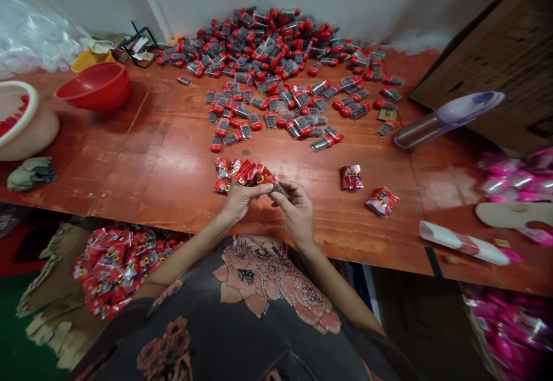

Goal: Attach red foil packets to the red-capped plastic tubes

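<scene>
My left hand (240,199) is closed on several small red printed packets (254,174), fanned out above its thumb. My right hand (299,211) meets it at the thumb tips and pinches a small clear container (280,189) with dark contents, partly hidden by the fingers and at the mouth of one packet. Whether it is inside the packet I cannot tell. Just left of the held packets, more red packets (222,168) lie on the table. Two stacks of the same packets, a banded one (351,177) and a looser one (382,201), lie to the right.
A large heap of red-capped clear containers (268,47) spreads along the wall across the wooden table (173,156). A red bowl (95,87) and a white basin (34,122) stand left. At right are a purple-and-clear tool (449,119) and a cardboard box (488,53). Filled red packets (116,260) lie below the edge.
</scene>
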Action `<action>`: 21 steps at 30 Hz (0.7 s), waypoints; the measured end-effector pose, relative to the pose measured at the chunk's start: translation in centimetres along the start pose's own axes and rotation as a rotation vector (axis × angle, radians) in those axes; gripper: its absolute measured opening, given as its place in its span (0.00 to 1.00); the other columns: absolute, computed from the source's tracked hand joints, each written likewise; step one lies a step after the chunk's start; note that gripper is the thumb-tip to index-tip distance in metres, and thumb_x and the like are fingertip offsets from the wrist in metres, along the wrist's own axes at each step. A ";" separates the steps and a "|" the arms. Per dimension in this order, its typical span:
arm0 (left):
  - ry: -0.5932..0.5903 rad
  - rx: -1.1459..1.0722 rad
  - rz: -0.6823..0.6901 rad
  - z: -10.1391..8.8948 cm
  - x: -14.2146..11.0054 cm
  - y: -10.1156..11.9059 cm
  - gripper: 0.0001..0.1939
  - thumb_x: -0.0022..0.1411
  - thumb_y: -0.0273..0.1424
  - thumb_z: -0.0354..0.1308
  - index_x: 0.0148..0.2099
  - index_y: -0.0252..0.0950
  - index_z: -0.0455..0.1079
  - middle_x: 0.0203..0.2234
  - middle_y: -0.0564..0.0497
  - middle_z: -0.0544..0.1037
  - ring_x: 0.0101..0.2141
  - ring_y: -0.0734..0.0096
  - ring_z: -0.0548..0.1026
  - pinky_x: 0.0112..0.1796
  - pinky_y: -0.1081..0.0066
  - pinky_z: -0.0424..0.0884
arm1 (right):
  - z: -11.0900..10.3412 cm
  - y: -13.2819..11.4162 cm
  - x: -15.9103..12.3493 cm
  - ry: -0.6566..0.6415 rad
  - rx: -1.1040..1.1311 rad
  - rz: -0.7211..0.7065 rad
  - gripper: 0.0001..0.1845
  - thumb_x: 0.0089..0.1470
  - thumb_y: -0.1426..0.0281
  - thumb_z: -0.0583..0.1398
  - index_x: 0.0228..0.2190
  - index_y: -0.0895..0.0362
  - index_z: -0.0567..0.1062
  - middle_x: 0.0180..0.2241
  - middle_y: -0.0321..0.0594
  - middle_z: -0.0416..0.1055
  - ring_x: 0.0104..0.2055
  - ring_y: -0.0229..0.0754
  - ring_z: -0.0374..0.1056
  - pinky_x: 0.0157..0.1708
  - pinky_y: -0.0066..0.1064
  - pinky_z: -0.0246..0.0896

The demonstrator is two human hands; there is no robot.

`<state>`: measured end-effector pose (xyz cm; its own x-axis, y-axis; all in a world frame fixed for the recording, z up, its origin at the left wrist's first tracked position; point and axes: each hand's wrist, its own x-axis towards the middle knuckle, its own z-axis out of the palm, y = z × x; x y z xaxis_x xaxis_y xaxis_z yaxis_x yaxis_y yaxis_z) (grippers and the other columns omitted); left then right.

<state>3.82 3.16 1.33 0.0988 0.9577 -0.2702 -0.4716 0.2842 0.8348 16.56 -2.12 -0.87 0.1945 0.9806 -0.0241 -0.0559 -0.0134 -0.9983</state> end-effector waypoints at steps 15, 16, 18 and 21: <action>0.091 -0.090 -0.003 -0.7 -0.1 -0.6 0.14 0.41 0.28 0.75 0.30 0.37 0.74 0.27 0.53 0.78 0.29 0.71 0.76 0.35 0.68 0.74 | 0.2 1.2 0.5 -0.046 -0.060 -0.072 0.27 0.53 0.67 0.64 0.55 0.42 0.68 0.49 0.40 0.64 0.42 0.42 0.71 0.44 0.41 0.75; 0.067 -0.074 -0.011 -0.9 -0.1 -0.7 0.14 0.41 0.27 0.75 0.30 0.37 0.74 0.27 0.52 0.78 0.29 0.70 0.76 0.35 0.67 0.74 | 0.1 1.3 0.6 -0.067 -0.047 -0.062 0.27 0.52 0.67 0.64 0.54 0.43 0.70 0.48 0.40 0.65 0.41 0.42 0.71 0.43 0.40 0.75; 0.025 -0.045 -0.039 -1.2 -0.2 -1.1 0.13 0.42 0.25 0.74 0.30 0.37 0.75 0.27 0.52 0.79 0.28 0.71 0.76 0.34 0.68 0.73 | 0.1 1.4 0.9 -0.094 -0.039 -0.045 0.23 0.51 0.68 0.65 0.50 0.44 0.74 0.45 0.38 0.68 0.38 0.40 0.71 0.41 0.40 0.74; 0.036 -0.034 -0.073 -1.8 -0.3 -1.8 0.11 0.42 0.25 0.74 0.28 0.37 0.75 0.27 0.51 0.79 0.28 0.72 0.76 0.33 0.70 0.73 | 0.3 1.7 1.6 -0.103 -0.058 -0.010 0.17 0.48 0.68 0.67 0.42 0.47 0.79 0.39 0.37 0.71 0.37 0.40 0.71 0.41 0.39 0.73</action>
<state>3.03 2.27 -0.92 0.1030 0.9321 -0.3472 -0.4941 0.3509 0.7954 16.44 -0.52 -2.58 0.0925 0.9956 -0.0115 0.0034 -0.0118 -0.9999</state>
